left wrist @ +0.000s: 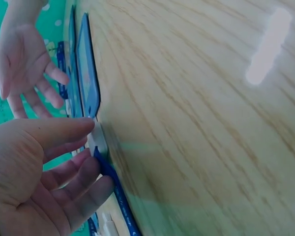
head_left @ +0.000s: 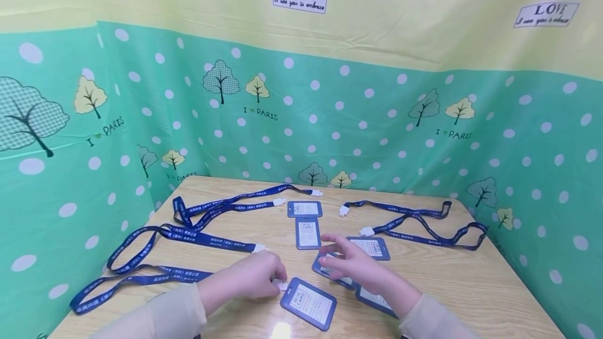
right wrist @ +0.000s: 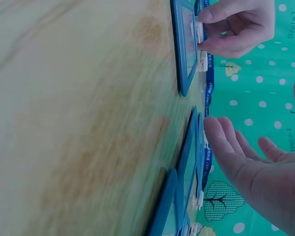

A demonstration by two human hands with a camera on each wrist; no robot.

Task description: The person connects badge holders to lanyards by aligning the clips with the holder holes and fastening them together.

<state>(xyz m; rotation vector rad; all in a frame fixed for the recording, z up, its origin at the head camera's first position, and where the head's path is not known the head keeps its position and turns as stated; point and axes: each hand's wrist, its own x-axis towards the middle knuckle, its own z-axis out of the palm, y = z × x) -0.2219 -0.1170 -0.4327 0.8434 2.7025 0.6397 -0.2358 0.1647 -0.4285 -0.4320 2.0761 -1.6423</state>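
My left hand [head_left: 260,275] pinches the white plastic clip [left wrist: 98,139] at the end of a blue lanyard [left wrist: 117,183]; its printed strap runs back to the left across the table. Just right of these fingers a blue ID card holder [head_left: 308,303] lies flat, its slotted end close to the clip. Over the other holders hovers my right hand [head_left: 352,261], fingers spread and slightly bent, with nothing in it. Beneath it is a tilted-looking holder [head_left: 320,264], partly hidden by the hand. Another holder [head_left: 372,297] is half covered by the right forearm.
More card holders [head_left: 308,233] lie along the middle of the wooden table [head_left: 424,281]. Blue lanyards with white clips spread on the left [head_left: 212,239] and right [head_left: 424,237]. A green and yellow patterned curtain [head_left: 339,119] encloses the back and sides.
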